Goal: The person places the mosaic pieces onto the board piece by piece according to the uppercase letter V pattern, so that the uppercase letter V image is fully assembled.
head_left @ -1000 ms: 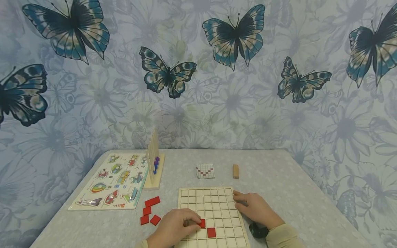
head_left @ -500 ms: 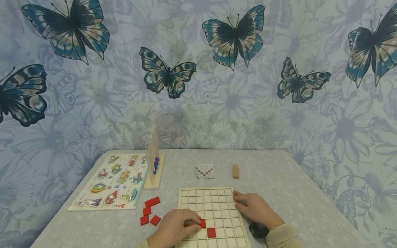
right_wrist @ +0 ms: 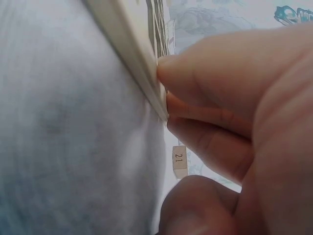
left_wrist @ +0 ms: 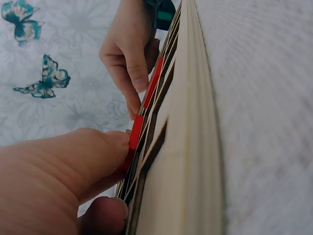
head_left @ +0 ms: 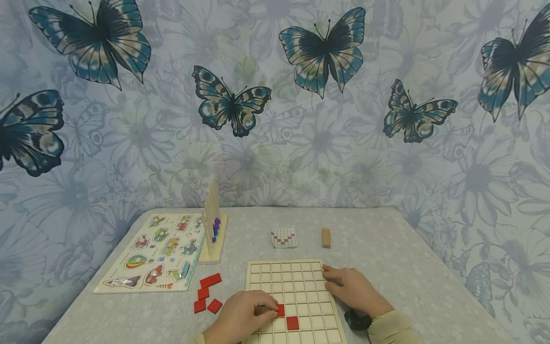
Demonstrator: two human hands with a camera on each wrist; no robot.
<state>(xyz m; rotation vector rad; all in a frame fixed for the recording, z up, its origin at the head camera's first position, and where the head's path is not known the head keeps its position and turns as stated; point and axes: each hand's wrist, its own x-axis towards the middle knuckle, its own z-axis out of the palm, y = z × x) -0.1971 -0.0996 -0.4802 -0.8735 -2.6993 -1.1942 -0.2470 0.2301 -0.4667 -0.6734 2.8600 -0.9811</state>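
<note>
A pale wooden grid board (head_left: 305, 286) lies in front of me, divided into square cells. My left hand (head_left: 242, 315) reaches over its left side and pinches a red square tile (head_left: 281, 310) at one of the cells. In the left wrist view, the fingertips sit right against this tile (left_wrist: 136, 129), low over the grid. A second red tile (head_left: 292, 323) lies in a cell diagonally nearer me. My right hand (head_left: 354, 289) rests along the board's upper right edge, fingers reaching its corner. Up close, its fingertips (right_wrist: 166, 71) touch the board's rim.
Several loose red tiles (head_left: 203, 293) lie left of the board. Behind it are a small pattern card (head_left: 283, 237) and a wooden block (head_left: 326, 238). A picture puzzle (head_left: 161, 258) and a peg stand (head_left: 211, 255) with blue and purple pieces occupy the left back.
</note>
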